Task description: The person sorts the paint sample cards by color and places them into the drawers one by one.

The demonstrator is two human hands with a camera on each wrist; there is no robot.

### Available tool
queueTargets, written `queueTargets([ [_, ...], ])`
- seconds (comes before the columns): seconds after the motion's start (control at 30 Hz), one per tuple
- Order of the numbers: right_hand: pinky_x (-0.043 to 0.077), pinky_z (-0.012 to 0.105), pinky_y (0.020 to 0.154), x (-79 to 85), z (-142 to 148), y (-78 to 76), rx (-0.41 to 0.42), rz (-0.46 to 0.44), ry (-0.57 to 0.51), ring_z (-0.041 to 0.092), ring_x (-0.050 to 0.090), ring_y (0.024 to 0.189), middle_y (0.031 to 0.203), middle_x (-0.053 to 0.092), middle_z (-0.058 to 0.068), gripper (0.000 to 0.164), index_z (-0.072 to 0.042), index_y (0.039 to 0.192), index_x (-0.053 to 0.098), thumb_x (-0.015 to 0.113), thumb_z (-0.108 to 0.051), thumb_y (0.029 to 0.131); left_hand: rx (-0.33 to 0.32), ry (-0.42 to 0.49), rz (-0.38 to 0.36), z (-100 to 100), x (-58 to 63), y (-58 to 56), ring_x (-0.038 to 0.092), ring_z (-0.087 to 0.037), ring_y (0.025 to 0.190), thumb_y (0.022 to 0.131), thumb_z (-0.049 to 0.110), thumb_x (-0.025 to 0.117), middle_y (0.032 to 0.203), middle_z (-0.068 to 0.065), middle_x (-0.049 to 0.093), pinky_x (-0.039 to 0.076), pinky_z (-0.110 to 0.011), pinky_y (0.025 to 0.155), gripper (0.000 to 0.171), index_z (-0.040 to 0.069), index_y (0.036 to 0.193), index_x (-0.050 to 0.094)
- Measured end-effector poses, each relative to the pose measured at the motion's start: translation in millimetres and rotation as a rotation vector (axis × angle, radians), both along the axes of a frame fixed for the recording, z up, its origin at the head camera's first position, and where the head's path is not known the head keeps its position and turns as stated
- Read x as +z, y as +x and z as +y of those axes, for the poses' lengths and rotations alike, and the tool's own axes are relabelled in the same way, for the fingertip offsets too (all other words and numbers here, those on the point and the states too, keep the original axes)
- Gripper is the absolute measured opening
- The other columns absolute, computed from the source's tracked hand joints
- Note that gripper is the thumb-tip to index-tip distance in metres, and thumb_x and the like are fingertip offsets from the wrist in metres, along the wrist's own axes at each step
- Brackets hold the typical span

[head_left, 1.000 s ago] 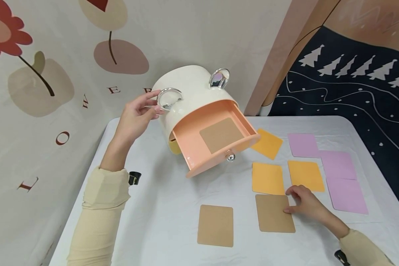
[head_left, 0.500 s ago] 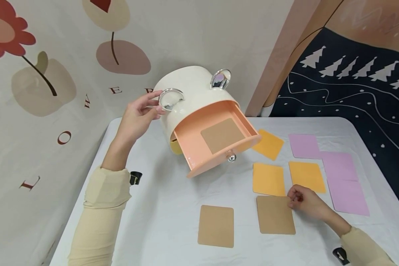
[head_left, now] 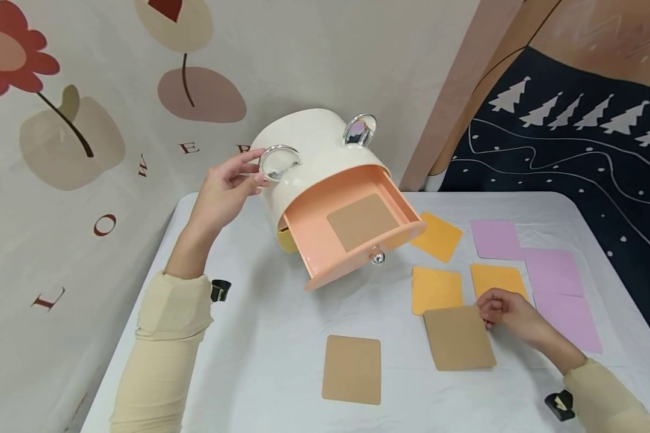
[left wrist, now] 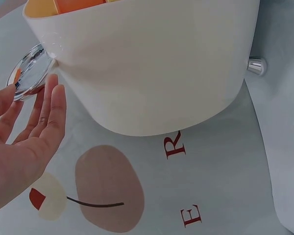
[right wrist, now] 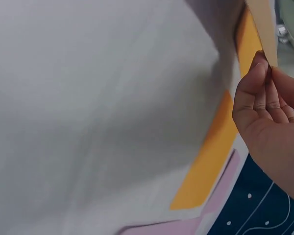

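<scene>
A white rounded storage box [head_left: 309,141] with silver ear-shaped rings stands at the back. Its peach drawer [head_left: 314,237] is pulled out, with a brown card [head_left: 363,221] lying inside. My left hand [head_left: 224,189] holds the left silver ear [head_left: 279,163] between thumb and fingers, also seen with the hand [left wrist: 32,127] in the left wrist view. My right hand [head_left: 511,316] pinches the upper right corner of another brown card [head_left: 459,340], which is tilted and lifted off the table. In the right wrist view this card [right wrist: 263,24] appears nearly edge-on between thumb and fingers.
A third brown card [head_left: 352,369] lies at the front middle. Several orange cards [head_left: 436,288] and purple cards [head_left: 495,239] lie on the right of the white table [head_left: 260,373]. A printed wall cloth [head_left: 114,240] hangs close behind the box.
My right hand has closed on the brown card's corner and raised it, shifting it slightly up and right over the orange card's edge. My left hand has stayed at the ear.
</scene>
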State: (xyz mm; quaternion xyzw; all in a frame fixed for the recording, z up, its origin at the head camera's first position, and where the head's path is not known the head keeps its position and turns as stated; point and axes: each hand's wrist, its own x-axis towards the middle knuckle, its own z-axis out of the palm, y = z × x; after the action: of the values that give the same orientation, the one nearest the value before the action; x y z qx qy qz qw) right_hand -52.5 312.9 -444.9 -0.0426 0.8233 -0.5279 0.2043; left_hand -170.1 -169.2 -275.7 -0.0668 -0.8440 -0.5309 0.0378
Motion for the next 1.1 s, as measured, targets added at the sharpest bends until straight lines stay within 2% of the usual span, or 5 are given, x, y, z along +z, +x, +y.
queueTargets([
  [0.27, 0.054, 0.024, 0.068, 20.7, 6, -18.1, -0.065, 0.006, 0.046, 0.009, 0.057, 0.075, 0.086, 0.058, 0.009, 0.019, 0.014, 0.106, 0.045, 0.047, 0.012, 0.088, -0.020, -0.077, -0.039, -1, 6.4, 1.6, 0.058, -0.026, 0.089, 0.091, 0.012, 0.057, 0.115, -0.016, 0.057, 0.051, -0.025, 0.080, 0.043, 0.017, 0.133, 0.049],
  [0.67, 0.053, 0.019, 0.066, 57.2, 20, -52.8, -0.125, 0.174, 0.071, 0.006, 0.058, 0.073, 0.084, 0.060, -0.007, 0.021, 0.015, 0.110, 0.043, 0.046, 0.007, 0.091, -0.055, -0.081, -0.053, -4, 11.4, 1.5, 0.058, -0.027, 0.098, 0.092, 0.007, 0.052, 0.116, -0.018, 0.057, 0.049, -0.026, 0.084, 0.042, 0.014, 0.134, 0.048],
  [0.8, 0.053, 0.018, 0.066, 74.1, 23, -66.5, -0.153, 0.201, 0.030, 0.006, 0.060, 0.074, 0.086, 0.060, -0.009, 0.017, 0.007, 0.108, 0.048, 0.047, 0.006, 0.091, -0.053, -0.033, -0.051, -4, 9.7, 1.6, 0.059, -0.023, 0.099, 0.092, 0.006, 0.052, 0.117, -0.019, 0.057, 0.049, -0.025, 0.085, 0.041, 0.011, 0.133, 0.048],
  [0.93, 0.052, 0.016, 0.067, 92.6, 26, -80.9, -0.163, 0.187, -0.151, 0.007, 0.059, 0.075, 0.087, 0.061, -0.005, 0.021, -0.005, 0.102, 0.055, 0.046, 0.009, 0.090, -0.054, 0.028, -0.056, -6, 7.6, 2.3, 0.060, -0.019, 0.099, 0.092, 0.007, 0.054, 0.117, -0.020, 0.057, 0.048, -0.025, 0.087, 0.040, 0.007, 0.131, 0.049],
  [1.1, 0.051, 0.015, 0.068, 118.7, 20, -96.8, -0.214, 0.212, -0.123, 0.007, 0.057, 0.077, 0.087, 0.060, -0.006, 0.027, -0.014, 0.100, 0.059, 0.048, 0.008, 0.090, -0.051, 0.046, -0.062, -7, 7.2, 3.0, 0.059, -0.016, 0.099, 0.092, 0.008, 0.054, 0.118, -0.019, 0.057, 0.047, -0.027, 0.089, 0.038, 0.006, 0.130, 0.050],
])
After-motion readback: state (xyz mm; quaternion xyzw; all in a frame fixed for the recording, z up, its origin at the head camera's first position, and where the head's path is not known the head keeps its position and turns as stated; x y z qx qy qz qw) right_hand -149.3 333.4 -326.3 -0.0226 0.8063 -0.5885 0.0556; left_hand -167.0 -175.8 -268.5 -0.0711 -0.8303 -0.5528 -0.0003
